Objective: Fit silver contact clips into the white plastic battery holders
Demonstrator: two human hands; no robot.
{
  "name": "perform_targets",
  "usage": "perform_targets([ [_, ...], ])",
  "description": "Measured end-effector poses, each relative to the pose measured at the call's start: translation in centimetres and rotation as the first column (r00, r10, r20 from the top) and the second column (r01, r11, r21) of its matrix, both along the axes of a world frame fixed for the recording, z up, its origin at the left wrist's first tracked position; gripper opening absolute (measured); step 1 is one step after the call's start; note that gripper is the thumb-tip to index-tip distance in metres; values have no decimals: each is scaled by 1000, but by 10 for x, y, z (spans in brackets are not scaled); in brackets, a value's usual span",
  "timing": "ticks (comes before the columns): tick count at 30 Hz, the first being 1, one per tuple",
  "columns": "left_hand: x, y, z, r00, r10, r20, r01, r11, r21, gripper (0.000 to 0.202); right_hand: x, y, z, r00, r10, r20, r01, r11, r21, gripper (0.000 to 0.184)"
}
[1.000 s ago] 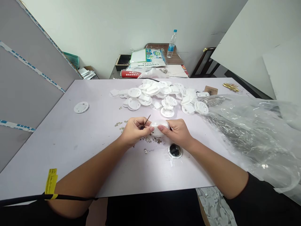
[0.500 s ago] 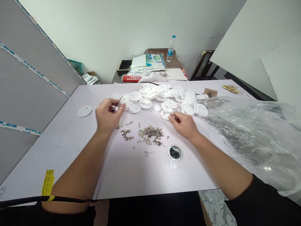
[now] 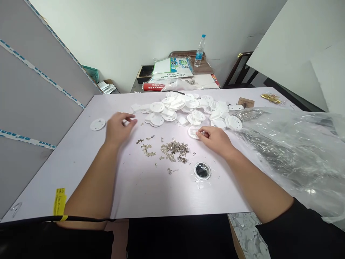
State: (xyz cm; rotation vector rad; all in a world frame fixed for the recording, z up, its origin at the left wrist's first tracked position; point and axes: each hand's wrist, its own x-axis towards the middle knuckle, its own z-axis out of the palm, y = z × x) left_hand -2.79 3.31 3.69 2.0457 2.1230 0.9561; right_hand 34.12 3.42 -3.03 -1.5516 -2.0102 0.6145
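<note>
My right hand (image 3: 215,140) pinches the near edge of a white round card (image 3: 192,132), low over the table in front of the pile. My left hand (image 3: 118,128) is apart from the pile on its left side, thumb and forefinger spread, with nothing visible held. A heap of similar white round cards (image 3: 176,104) with small holes lies across the table's far half. Left of my left hand is a single white round card (image 3: 97,124). Between my forearms lie small silvery metal pieces (image 3: 175,149) in a loose heap, with a smaller cluster (image 3: 147,149) beside them.
A dark round insert with a pale rim (image 3: 202,171) sits in the tabletop. Clear plastic bags (image 3: 285,151) cover the right side. Gold-coloured pieces (image 3: 270,98) and a brown card (image 3: 245,103) lie at the back right. A black cable (image 3: 86,218) crosses my left forearm.
My left hand has drawn back left from the pile, and its fingers have come off the card there. My right hand has brought its card slightly nearer, apart from the pile.
</note>
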Motion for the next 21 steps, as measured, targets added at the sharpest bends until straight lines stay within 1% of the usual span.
perform_targets([
  [1,13,-3,-1,985,-162,64,167,983,-80,27,1,0,0,1000,-1,-6,1,1000,-4,31],
  [2,26,-6,-3,935,-337,109,351,920,-171,26,1,0,1,1000,-5,-18,4,1000,-12,34],
  [3,39,-10,-5,864,-482,147,504,829,-243,24,2,0,1,999,-12,-33,12,1000,-22,36],
  [4,51,-14,-8,801,-574,171,597,748,-290,23,2,0,1,999,-21,-48,20,999,-31,35],
  [5,60,-18,-11,751,-633,186,653,672,-349,23,2,0,0,998,-29,-61,27,999,-39,33],
  [6,68,-22,-13,724,-663,188,675,627,-388,23,2,0,0,997,-35,-72,32,999,-42,30],
  [7,74,-25,-16,719,-671,180,676,615,-407,23,2,0,-1,996,-39,-78,36,999,-40,27],
  [8,78,-27,-18,722,-673,162,668,616,-419,22,1,0,-1,996,-41,-77,39,999,-37,26],
  [12,83,-32,-24,731,-678,79,644,648,-406,20,1,1,-3,998,-24,-51,23,999,-26,25],
  [18,85,-32,-27,748,-663,-4,607,687,-400,20,3,2,-5,998,2,-65,-3,1000,-20,33],
  [21,85,-32,-28,756,-655,-9,593,689,-416,16,3,3,-6,999,-2,-50,1,1000,-30,38],
])
